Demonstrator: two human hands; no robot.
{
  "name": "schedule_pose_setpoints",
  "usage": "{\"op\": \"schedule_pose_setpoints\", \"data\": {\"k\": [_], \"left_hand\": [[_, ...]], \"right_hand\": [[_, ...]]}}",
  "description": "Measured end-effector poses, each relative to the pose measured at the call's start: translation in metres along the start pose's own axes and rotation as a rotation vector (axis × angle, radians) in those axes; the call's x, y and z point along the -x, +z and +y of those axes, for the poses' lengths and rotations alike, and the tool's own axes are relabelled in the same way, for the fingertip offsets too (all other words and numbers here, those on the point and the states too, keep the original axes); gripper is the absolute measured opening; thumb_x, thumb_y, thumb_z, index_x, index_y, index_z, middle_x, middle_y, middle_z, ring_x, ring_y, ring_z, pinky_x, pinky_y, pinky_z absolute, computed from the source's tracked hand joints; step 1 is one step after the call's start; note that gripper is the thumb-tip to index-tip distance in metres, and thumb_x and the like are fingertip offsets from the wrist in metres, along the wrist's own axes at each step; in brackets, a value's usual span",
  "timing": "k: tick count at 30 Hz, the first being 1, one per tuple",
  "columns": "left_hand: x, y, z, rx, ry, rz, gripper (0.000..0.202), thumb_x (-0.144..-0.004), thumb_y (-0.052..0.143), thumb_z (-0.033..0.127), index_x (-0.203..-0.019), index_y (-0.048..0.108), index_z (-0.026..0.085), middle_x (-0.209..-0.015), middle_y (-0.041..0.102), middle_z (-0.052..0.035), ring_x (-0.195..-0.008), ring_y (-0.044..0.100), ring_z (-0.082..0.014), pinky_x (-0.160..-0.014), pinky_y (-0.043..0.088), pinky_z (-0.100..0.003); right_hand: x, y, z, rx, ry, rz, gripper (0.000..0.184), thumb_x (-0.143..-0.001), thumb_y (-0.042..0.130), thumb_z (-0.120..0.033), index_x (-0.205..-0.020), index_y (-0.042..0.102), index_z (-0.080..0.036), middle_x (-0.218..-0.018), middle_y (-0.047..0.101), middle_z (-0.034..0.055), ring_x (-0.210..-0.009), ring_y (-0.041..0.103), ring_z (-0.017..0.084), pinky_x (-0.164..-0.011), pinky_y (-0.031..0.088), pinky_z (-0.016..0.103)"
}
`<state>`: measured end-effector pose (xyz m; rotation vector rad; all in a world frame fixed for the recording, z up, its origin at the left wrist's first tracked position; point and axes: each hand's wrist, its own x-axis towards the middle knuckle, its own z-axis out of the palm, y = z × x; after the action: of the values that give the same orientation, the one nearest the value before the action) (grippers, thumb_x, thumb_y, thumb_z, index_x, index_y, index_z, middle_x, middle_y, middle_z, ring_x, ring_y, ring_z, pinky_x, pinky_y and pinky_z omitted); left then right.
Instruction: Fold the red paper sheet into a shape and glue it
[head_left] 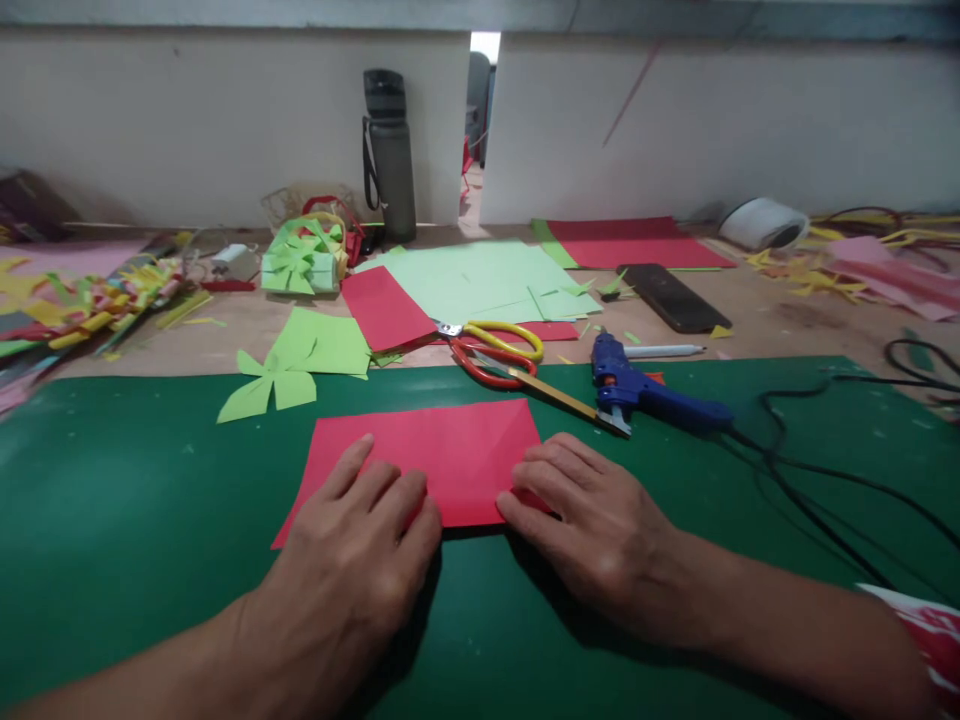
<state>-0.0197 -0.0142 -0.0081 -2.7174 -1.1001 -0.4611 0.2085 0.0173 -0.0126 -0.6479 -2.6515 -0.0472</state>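
A folded red paper sheet (450, 450) lies flat on the green cutting mat (135, 500) in front of me. My left hand (352, 550) rests on its near left part, fingers stretched flat and pressing down. My right hand (585, 520) lies on the sheet's near right corner, fingers also flat, pointing left along the fold edge. Neither hand holds anything. Just beyond the sheet lie scissors (495, 355) with yellow and red handles and a blue glue gun (645, 392).
A light green paper cut-out (270, 385) lies at the mat's far left. Green sheets (480, 280), red sheets (630, 242), a black phone (671, 297), a grey bottle (388, 150) and paper scraps (90, 300) cover the table behind. Black cables (825, 470) cross the mat at right.
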Motion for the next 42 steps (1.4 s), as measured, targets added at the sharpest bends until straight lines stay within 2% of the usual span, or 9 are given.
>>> {"op": "schedule_pose_setpoints", "data": {"k": [2, 4, 8, 13, 21, 28, 32, 37, 42], "left_hand": [[-0.003, 0.001, 0.003, 0.039, 0.026, -0.005, 0.032, -0.089, 0.034, 0.007, -0.083, 0.065, 0.014, -0.077, 0.059, -0.0088, -0.073, 0.048, -0.0219, -0.074, 0.041, -0.042], [-0.005, 0.004, 0.006, 0.100, 0.022, -0.039, 0.031, -0.089, 0.035, 0.007, -0.082, 0.065, 0.015, -0.074, 0.057, -0.0078, -0.067, 0.045, -0.0206, -0.064, 0.038, -0.037], [-0.010, 0.007, 0.004, 0.233, -0.133, -0.116, 0.030, -0.090, 0.037, 0.011, -0.074, 0.062, 0.017, -0.071, 0.056, -0.0054, -0.064, 0.045, -0.0185, -0.061, 0.033, -0.032], [-0.017, 0.007, -0.001, 0.307, -0.295, -0.150, 0.030, -0.091, 0.042, 0.022, -0.065, 0.056, 0.017, -0.065, 0.054, -0.0024, -0.060, 0.045, -0.0159, -0.060, 0.029, -0.030], [-0.027, 0.008, -0.003, 0.253, -0.292, -0.187, 0.033, -0.091, 0.043, 0.028, -0.064, 0.059, 0.018, -0.062, 0.057, -0.0026, -0.060, 0.049, -0.0173, -0.066, 0.032, -0.033], [-0.040, -0.001, -0.008, 0.139, -0.276, -0.397, 0.029, -0.087, 0.046, 0.027, -0.063, 0.060, 0.017, -0.060, 0.060, -0.0044, -0.058, 0.054, -0.0182, -0.064, 0.034, -0.033], [-0.044, -0.004, -0.007, 0.067, -0.236, -0.424, 0.029, -0.087, 0.044, 0.023, -0.064, 0.060, 0.017, -0.063, 0.062, -0.0052, -0.060, 0.056, -0.0189, -0.063, 0.034, -0.033], [-0.049, -0.007, -0.005, 0.055, -0.276, -0.552, 0.027, -0.087, 0.045, 0.024, -0.066, 0.060, 0.017, -0.069, 0.065, -0.0073, -0.065, 0.059, -0.0242, -0.064, 0.035, -0.038], [-0.048, -0.003, -0.005, 0.069, -0.294, -0.541, 0.026, -0.087, 0.044, 0.023, -0.069, 0.060, 0.016, -0.071, 0.064, -0.0077, -0.068, 0.059, -0.0242, -0.068, 0.037, -0.040]], "right_hand": [[0.000, 0.004, -0.001, -0.083, 0.090, 0.015, 0.031, -0.092, 0.037, -0.009, -0.075, 0.062, -0.014, -0.072, 0.053, 0.0053, -0.069, 0.042, 0.017, -0.065, 0.035, 0.032], [0.000, 0.006, -0.003, -0.178, 0.208, 0.024, 0.026, -0.091, 0.044, -0.012, -0.069, 0.059, -0.015, -0.068, 0.050, 0.0026, -0.066, 0.041, 0.015, -0.062, 0.033, 0.029], [0.003, 0.003, -0.003, -0.266, 0.386, -0.006, 0.020, -0.086, 0.055, -0.014, -0.066, 0.053, -0.017, -0.071, 0.052, 0.0014, -0.071, 0.044, 0.015, -0.066, 0.033, 0.030], [0.004, -0.006, 0.000, -0.292, 0.503, -0.074, 0.020, -0.087, 0.055, -0.015, -0.067, 0.054, -0.018, -0.077, 0.052, 0.0013, -0.076, 0.047, 0.016, -0.072, 0.034, 0.033], [0.000, -0.007, 0.004, -0.283, 0.569, -0.084, 0.023, -0.088, 0.053, -0.016, -0.065, 0.052, -0.018, -0.082, 0.053, 0.0019, -0.084, 0.049, 0.017, -0.078, 0.034, 0.037], [0.001, -0.005, 0.005, -0.225, 0.583, -0.073, 0.024, -0.083, 0.055, -0.013, -0.061, 0.050, -0.017, -0.082, 0.053, 0.0021, -0.082, 0.050, 0.017, -0.077, 0.035, 0.036], [0.001, -0.006, 0.006, -0.208, 0.577, -0.086, 0.023, -0.084, 0.054, -0.014, -0.061, 0.052, -0.017, -0.083, 0.054, 0.0026, -0.082, 0.050, 0.017, -0.078, 0.036, 0.037], [0.002, -0.007, 0.007, -0.193, 0.588, -0.095, 0.022, -0.084, 0.054, -0.014, -0.062, 0.053, -0.017, -0.083, 0.054, 0.0029, -0.082, 0.049, 0.018, -0.080, 0.034, 0.039], [0.003, -0.007, 0.008, -0.187, 0.579, -0.101, 0.021, -0.086, 0.053, -0.017, -0.064, 0.055, -0.017, -0.084, 0.055, 0.0040, -0.083, 0.049, 0.019, -0.081, 0.034, 0.040]]}}
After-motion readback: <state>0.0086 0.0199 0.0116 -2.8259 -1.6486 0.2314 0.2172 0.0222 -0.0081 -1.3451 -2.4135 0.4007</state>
